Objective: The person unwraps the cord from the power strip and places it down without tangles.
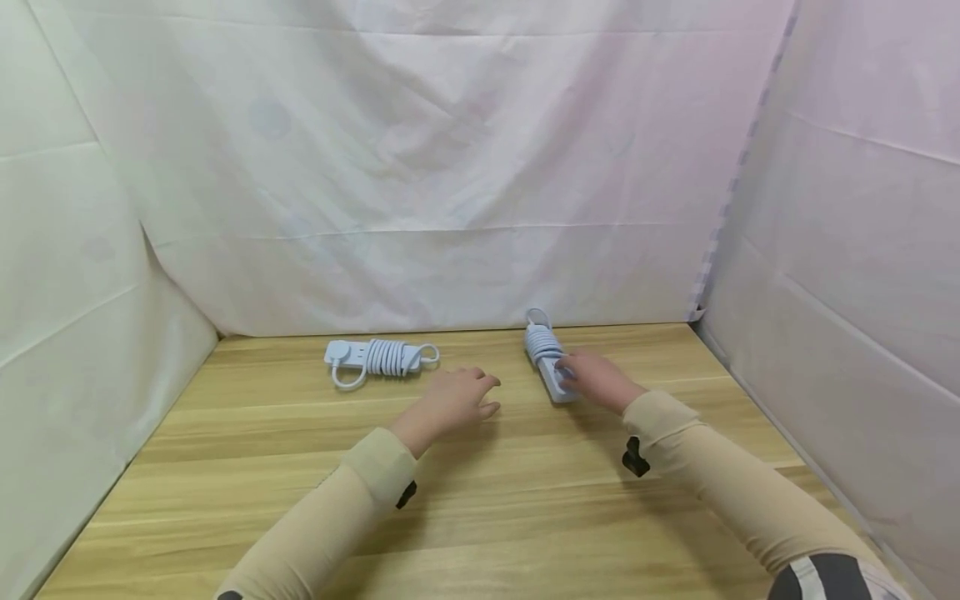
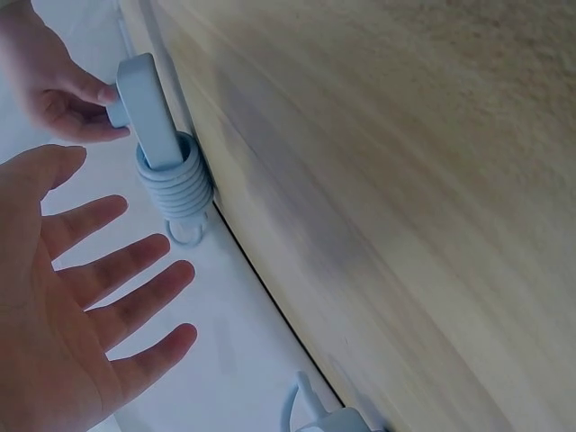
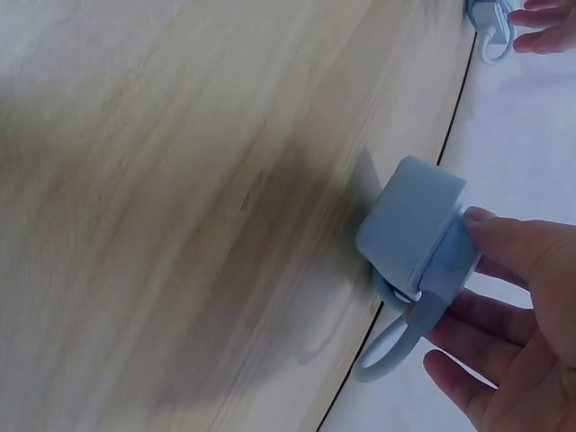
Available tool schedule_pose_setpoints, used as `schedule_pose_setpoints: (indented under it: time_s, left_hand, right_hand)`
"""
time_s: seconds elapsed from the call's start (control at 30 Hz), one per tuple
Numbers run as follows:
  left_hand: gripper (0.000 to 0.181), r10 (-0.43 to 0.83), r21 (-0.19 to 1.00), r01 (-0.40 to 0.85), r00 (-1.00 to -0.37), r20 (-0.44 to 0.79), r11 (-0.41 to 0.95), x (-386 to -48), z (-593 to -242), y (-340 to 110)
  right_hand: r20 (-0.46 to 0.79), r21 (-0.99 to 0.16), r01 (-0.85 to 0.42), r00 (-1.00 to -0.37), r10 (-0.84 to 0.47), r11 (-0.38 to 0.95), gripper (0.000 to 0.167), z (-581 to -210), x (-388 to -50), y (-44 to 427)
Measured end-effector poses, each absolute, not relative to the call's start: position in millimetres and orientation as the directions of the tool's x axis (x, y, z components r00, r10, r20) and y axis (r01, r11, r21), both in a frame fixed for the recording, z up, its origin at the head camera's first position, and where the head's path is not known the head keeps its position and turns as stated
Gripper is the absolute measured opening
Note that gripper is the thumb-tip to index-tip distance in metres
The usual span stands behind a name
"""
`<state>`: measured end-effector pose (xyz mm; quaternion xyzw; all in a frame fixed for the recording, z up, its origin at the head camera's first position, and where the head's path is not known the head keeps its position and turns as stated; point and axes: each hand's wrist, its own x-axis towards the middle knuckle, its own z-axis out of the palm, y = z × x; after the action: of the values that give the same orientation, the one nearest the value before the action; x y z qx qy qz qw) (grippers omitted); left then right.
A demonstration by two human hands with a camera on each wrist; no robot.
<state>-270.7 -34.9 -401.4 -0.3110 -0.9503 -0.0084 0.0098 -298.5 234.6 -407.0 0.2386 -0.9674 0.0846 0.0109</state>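
A white power strip (image 1: 550,373) with its cord wound round it stands at the back right of the table, its coiled end toward the back. At its near end my right hand (image 1: 600,382) pinches the plug (image 3: 454,261) between thumb and fingers. In the right wrist view the end of the strip (image 3: 412,216) faces the camera. My left hand (image 1: 450,400) hovers over the middle with fingers spread, holding nothing. Left of it lies a second wound power strip (image 1: 386,357), crosswise, with a plug at its left end; the left hand is apart from it.
The wooden table (image 1: 480,517) runs back to a white cloth (image 1: 450,167) hanging behind it. More white cloth stands along the left side (image 1: 60,292) and the right side (image 1: 847,250).
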Motion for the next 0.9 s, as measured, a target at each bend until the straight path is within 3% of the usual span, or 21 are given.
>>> schedule_pose_setpoints:
  time_s: [0.27, 0.9]
  left_hand:
    - [0.044, 0.6, 0.021, 0.6, -0.8, 0.012, 0.8, -270, -402, -31]
    - [0.041, 0.627, 0.026, 0.629, -0.777, 0.049, 0.777, -275, -401, -16]
  right_hand:
    - [0.04, -0.229, -0.421, -0.905, -0.424, 0.878, 0.03, -409, -302, 222]
    - [0.005, -0.239, -0.388, -0.917, -0.399, 0.89, 0.037, -413, -303, 214]
